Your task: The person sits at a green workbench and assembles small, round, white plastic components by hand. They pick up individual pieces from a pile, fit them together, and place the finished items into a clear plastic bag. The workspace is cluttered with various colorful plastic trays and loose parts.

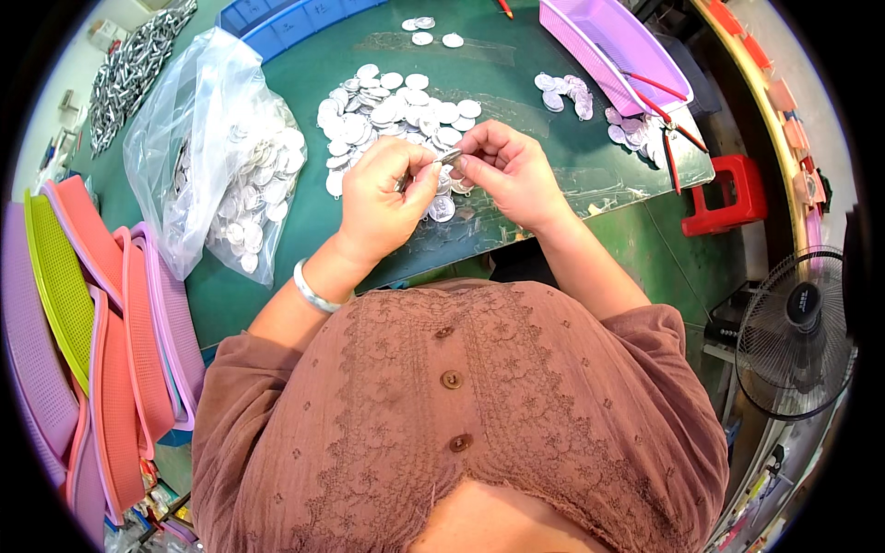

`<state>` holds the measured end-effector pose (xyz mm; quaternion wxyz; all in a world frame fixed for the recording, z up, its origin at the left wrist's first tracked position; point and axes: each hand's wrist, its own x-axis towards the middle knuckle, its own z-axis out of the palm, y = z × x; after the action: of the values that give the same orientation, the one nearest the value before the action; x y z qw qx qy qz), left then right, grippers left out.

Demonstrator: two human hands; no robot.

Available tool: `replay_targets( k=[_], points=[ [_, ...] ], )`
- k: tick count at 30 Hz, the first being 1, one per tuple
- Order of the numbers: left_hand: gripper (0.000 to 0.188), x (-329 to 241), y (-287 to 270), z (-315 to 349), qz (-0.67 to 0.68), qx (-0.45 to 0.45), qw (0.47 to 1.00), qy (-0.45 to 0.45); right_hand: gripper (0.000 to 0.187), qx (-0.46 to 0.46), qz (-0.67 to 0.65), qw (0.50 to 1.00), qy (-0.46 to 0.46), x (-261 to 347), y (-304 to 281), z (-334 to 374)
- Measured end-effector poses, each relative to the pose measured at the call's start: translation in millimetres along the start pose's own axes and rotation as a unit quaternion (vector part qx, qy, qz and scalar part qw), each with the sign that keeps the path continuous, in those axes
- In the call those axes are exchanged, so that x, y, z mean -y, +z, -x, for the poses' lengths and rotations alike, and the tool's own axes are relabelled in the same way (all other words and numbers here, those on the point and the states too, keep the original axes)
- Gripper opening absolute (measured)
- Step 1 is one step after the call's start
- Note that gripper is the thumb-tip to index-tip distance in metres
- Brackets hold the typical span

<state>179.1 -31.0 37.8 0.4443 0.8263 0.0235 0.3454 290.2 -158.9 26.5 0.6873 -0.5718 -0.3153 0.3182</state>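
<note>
My left hand (389,192) and my right hand (513,177) meet over the near side of a pile of round silver tags (369,109). Both are closed, thumbs against forefingers, on a small silver metal piece (449,157) between them. Its exact kind is too small to make out. More metal shows in the curled fingers of my left hand, mostly hidden. Each tag in the pile is a flat disc with a small loop at its edge. One tag (442,208) lies just below my hands, near the table's front edge.
A clear plastic bag of tags (253,184) stands left, beside stacked coloured baskets (120,369). Behind are a blue divided tray (295,26) and a heap of metal clasps (138,74). At right are a purple basket (599,46), red-handled pliers (671,124), a red stool (733,195) and a fan (797,341).
</note>
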Motion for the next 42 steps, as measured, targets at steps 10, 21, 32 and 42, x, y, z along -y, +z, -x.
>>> replay_targets(
  k=[10, 21, 32, 42],
  points=[
    [0.012, 1.6, -3.3, 1.5, -0.064, 0.007, 0.993, 0.101, 0.017, 0.001, 0.103, 0.993, -0.065, 2.9, 2.1, 5.5],
    [0.013, -0.3, -5.5, 3.1, -0.096, -0.008, 0.983, 0.154, 0.015, 0.011, 0.122, 0.989, -0.078, 8.6, 2.5, 13.0],
    [0.018, -7.0, -8.0, 6.2, -0.068, -0.028, 0.99, 0.118, 0.016, -0.033, 0.219, 0.944, -0.246, 10.5, 8.7, 13.8],
    [0.023, -11.8, -15.0, 10.2, -0.032, -0.008, 0.999, 0.0, 0.019, -0.068, 0.335, 0.87, -0.356, 16.7, 19.7, 15.9]
  ],
)
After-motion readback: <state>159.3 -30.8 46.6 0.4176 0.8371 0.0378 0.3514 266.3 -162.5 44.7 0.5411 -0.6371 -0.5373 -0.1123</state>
